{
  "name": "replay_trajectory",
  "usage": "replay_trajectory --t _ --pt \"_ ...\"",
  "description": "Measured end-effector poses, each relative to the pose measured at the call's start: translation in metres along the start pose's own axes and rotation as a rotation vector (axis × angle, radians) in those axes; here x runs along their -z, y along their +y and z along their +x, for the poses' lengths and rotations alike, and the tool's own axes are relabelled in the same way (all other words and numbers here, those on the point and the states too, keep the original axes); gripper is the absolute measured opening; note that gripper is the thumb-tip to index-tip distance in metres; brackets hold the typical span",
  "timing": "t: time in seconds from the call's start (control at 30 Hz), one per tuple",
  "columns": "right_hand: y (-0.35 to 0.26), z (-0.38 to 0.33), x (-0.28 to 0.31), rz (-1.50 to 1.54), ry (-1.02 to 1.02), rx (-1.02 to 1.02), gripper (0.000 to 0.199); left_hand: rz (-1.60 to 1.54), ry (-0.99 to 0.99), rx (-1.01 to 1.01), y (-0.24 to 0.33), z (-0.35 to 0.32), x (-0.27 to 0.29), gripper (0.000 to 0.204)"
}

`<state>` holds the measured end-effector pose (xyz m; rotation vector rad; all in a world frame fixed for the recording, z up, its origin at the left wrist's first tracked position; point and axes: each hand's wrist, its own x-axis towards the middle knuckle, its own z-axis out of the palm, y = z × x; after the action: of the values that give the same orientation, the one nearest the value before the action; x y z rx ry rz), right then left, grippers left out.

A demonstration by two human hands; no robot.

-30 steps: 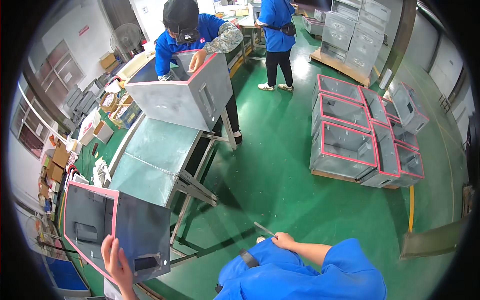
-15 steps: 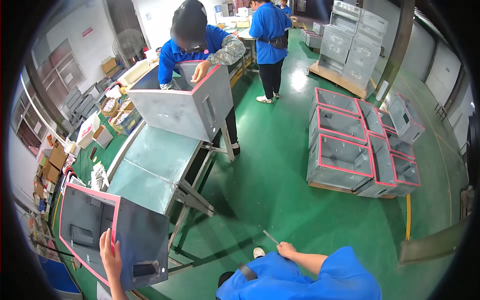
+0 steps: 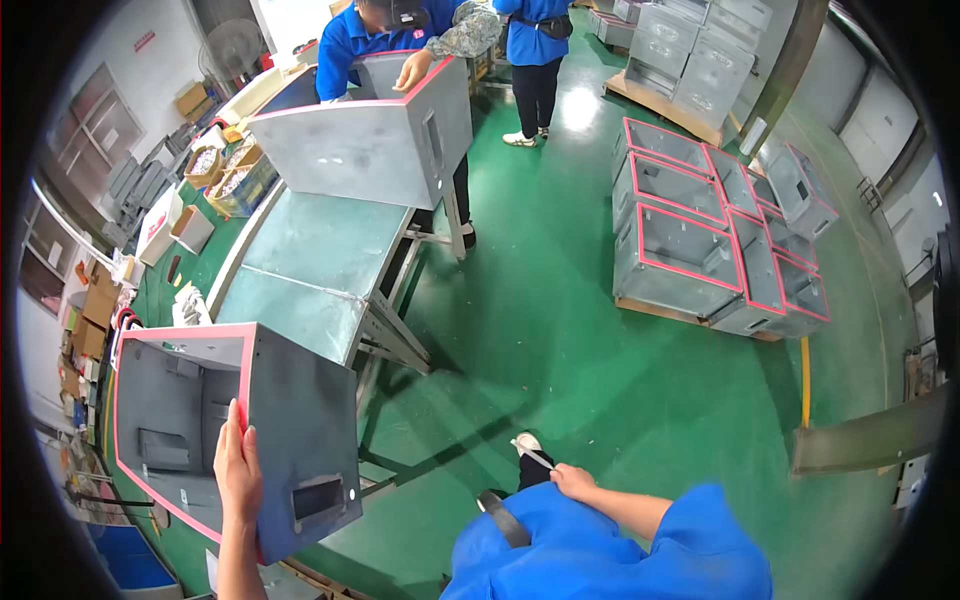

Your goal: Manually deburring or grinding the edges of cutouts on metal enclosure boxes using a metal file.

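A grey metal box (image 3: 305, 400) stands at the near left, its open side edged with a pink strip (image 3: 247, 360). My left hand (image 3: 238, 475) rests against that edged rim, fingers stretched out and close together. In my right hand (image 3: 574, 482), in front of my body, is a thin grey flat blade-like tool (image 3: 533, 455); its exact kind is unclear. Its free end points up and left, over my shoe (image 3: 524, 441).
A green-topped worktable (image 3: 310, 240) runs away from the near box. At its far end a co-worker's hand (image 3: 413, 74) touches another pink-edged box (image 3: 350, 155). Similar boxes (image 3: 690, 245) stand grouped on the right. A metal beam (image 3: 870, 440) crosses at lower right.
The whole view has tipped downward, so the background sits higher. My left hand's fingers have straightened and drawn together along the rim. My right hand still holds the thin tool.
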<state>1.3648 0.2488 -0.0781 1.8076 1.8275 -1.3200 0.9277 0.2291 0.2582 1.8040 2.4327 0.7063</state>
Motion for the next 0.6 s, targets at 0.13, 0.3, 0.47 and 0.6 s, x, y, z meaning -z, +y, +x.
replay_trajectory --t 0.13,0.3,0.47,0.6 --pt "-0.023 0.022 -0.071 0.428 0.256 0.414 0.018 0.099 0.01 0.037 -0.02 -0.016 0.007 0.039" --pt "-0.146 -0.014 -0.044 1.066 -0.131 0.245 0.025 0.101 -0.021 -0.081 -0.011 0.018 -0.018 0.036" --pt "-0.206 -0.032 -0.037 1.103 -0.546 0.393 0.031 0.189 0.011 0.063 -0.018 -0.013 -0.004 0.036" --pt "-0.234 -0.03 -0.023 0.907 -0.633 0.523 0.03 0.23 -0.075 0.031 -0.028 -0.009 -0.003 0.038"
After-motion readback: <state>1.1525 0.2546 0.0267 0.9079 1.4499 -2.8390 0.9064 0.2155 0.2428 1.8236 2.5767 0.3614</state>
